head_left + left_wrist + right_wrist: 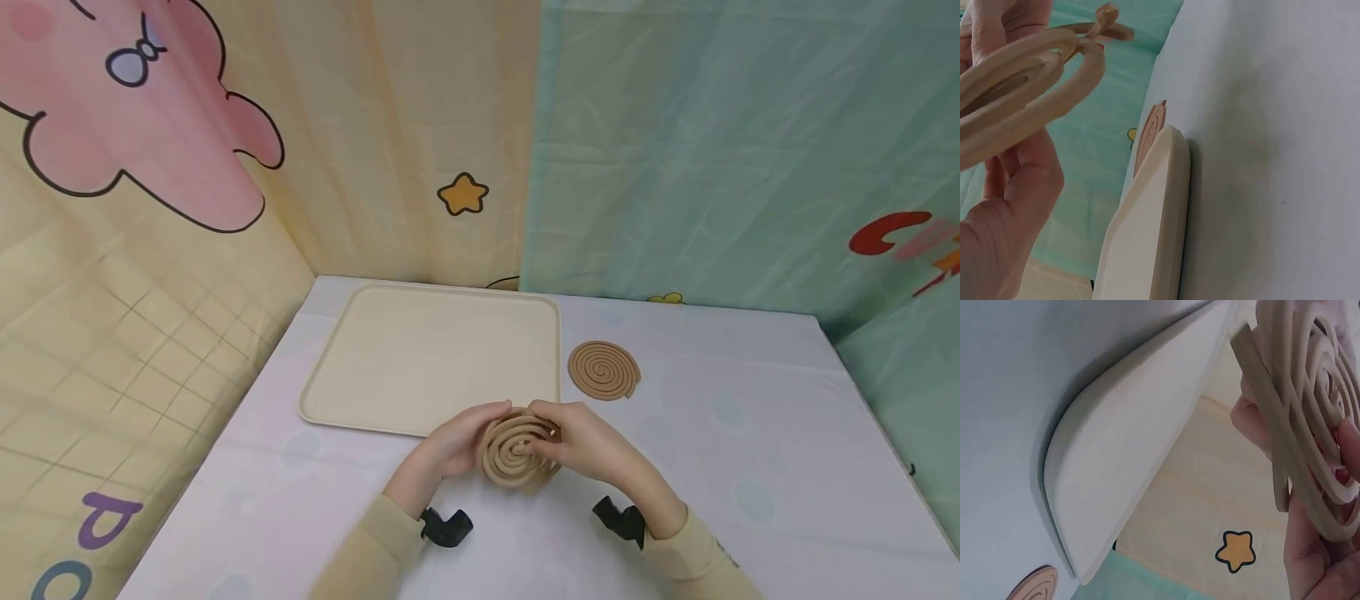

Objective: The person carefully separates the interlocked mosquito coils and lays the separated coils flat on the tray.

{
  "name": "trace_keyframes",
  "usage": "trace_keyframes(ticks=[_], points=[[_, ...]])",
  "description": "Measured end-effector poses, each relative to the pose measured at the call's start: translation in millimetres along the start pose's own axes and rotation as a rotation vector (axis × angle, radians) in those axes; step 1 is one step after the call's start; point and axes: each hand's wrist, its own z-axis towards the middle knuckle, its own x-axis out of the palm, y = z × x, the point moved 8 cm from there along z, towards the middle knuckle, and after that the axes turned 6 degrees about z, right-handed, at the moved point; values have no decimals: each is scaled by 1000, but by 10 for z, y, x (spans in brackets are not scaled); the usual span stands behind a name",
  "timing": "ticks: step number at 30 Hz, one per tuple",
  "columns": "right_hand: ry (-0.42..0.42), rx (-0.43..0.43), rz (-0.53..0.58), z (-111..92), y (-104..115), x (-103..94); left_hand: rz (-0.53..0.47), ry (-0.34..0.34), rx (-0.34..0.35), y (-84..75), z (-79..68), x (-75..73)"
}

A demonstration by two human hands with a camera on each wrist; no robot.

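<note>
Both hands hold a pale tan mosquito coil (pixel 512 454) up over the front of the table. My left hand (pixel 459 437) grips its left edge, thumb and fingers around the rim. From the other side my right hand (pixel 588 442) pinches it, the thumb on the coil near its centre. In the right wrist view the coil's rings (pixel 1316 425) stand apart at different heights, and strips cross at the rim. A loose end of the coil (pixel 1107 15) juts out in the left wrist view. A darker brown coil (pixel 602 371) lies flat on the table, back right of the hands.
A shallow cream tray (pixel 442 350) lies on the white-covered table (pixel 735 467), just behind the hands, its right rim near the brown coil. Printed curtains (pixel 420 125) hang close behind the table and along its sides. A black camera mount sits at each wrist.
</note>
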Motion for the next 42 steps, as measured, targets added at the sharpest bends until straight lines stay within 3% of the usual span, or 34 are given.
trace_keyframes(ticks=[5, 10, 12, 16, 21, 29, 32, 36, 42], points=[[-160, 107, 35, -5, -75, -100, -75, -81, 52, -46, -23, -53], [-372, 234, 253, -63, -288, -162, -225, -154, 111, -73, -32, -99], [-438, 245, 351, -88, -353, -171, -292, -192, 129, -69, -31, -118], [-514, 245, 425, -120, -435, -202, -372, -236, 169, -75, -14, -108], [-497, 243, 402, -111, -455, -262, -422, -225, 167, -71, 11, -47], [-263, 178, 256, -25, -381, -299, -353, -140, 42, 27, -6, -17], [-205, 153, 218, 5, -357, -303, -317, -90, 30, 42, -15, -2], [-184, 153, 226, 14, -367, -304, -350, -69, 86, 0, -28, -2], [-242, 214, 368, -16, -507, -249, -483, -147, 205, -98, -58, -86]])
